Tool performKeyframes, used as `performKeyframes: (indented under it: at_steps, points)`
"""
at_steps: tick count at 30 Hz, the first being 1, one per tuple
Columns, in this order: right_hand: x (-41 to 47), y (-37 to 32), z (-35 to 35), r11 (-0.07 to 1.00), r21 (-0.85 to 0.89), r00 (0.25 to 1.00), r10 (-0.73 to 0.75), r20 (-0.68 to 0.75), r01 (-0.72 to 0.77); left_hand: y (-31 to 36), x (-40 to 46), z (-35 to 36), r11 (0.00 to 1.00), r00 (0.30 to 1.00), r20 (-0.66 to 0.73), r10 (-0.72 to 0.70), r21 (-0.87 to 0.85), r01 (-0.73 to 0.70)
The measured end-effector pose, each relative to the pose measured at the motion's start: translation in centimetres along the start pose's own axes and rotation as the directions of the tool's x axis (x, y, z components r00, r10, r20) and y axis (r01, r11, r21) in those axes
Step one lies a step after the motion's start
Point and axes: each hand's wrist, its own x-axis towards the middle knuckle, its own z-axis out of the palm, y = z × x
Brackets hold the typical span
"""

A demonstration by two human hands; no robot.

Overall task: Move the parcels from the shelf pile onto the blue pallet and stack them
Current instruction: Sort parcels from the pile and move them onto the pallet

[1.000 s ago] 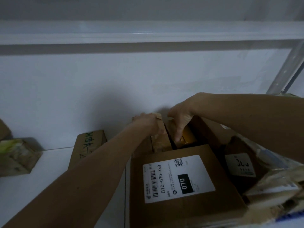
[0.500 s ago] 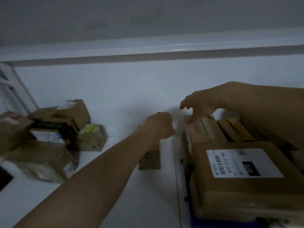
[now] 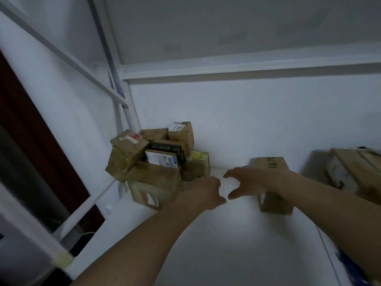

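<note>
Both hands reach out at frame centre over the white shelf [image 3: 226,234]. The left hand [image 3: 206,193] has loosely curled fingers and holds nothing; the right hand [image 3: 253,182] spreads its fingers wide, empty. The parcel pile [image 3: 156,162] sits left of centre, just beyond the left hand. A lone box [image 3: 274,188] lies partly behind the right hand. Stacked parcels [image 3: 354,172] show at the right edge.

A white wall [image 3: 257,124] closes the back of the bay; a white shelf board [image 3: 237,240] runs below it, dimly lit and greyish; a pale horizontal beam [image 3: 247,70] crosses above, under a grey ceiling panel [image 3: 237,27]; a white upright post [image 3: 125,108] and a diagonal brace [image 3: 61,56] frame the left side; beyond them stands a dark reddish-brown surface [image 3: 26,129].
</note>
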Motion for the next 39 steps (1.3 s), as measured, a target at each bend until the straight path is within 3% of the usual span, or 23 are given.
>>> performKeyframes:
  at_steps: [8,16,18,20,23,25,27,30,34,39]
  points:
    - [5.8,-8.0,3.6,0.951,0.31,1.0,-0.007,0.005,0.005,-10.2,-2.1,1.6,0.994,0.999,0.018,-0.047,-0.103,0.048]
    - [8.4,-11.5,6.1,0.908,0.419,1.0,-0.011,0.002,0.009,-14.4,-1.1,3.9,0.994,0.994,0.072,-0.076,-0.079,0.082]
    - [8.7,-11.9,6.3,0.897,0.442,1.0,0.002,-0.022,0.008,-15.2,-1.4,4.0,0.994,0.996,0.031,-0.089,-0.054,0.09]
    - [9.1,-12.6,5.4,0.889,0.455,0.992,0.006,-0.125,0.052,-16.4,-2.1,3.0,0.978,0.984,-0.114,-0.135,-0.177,0.114]
    - [9.6,-14.4,2.9,0.887,0.418,0.951,-0.066,-0.301,0.194,-18.5,-2.6,0.5,0.889,0.849,-0.43,-0.307,-0.449,0.094]
    - [10.5,-15.8,1.2,0.89,0.399,0.937,-0.082,-0.339,0.222,-19.8,-2.4,-0.9,0.828,0.739,-0.532,-0.413,-0.558,0.06]
    - [12.5,-17.1,-0.4,0.884,0.411,0.923,-0.054,-0.381,0.222,-21.4,-1.7,-2.1,0.707,0.672,-0.5,-0.547,-0.705,0.051]
    - [15.7,-19.1,-2.8,0.867,0.416,0.882,-0.054,-0.467,0.274,-24.6,-0.4,-3.9,0.454,0.608,-0.339,-0.718,-0.89,0.04]
    - [19.8,-21.9,-5.5,0.909,0.315,0.881,-0.105,-0.462,0.273,-28.4,0.4,-4.8,0.201,0.652,-0.091,-0.753,-0.975,0.096]
    - [23.1,-23.6,-7.0,0.919,0.336,0.928,-0.074,-0.364,0.205,-32.0,1.7,-4.8,0.25,0.699,-0.047,-0.714,-0.949,0.192]
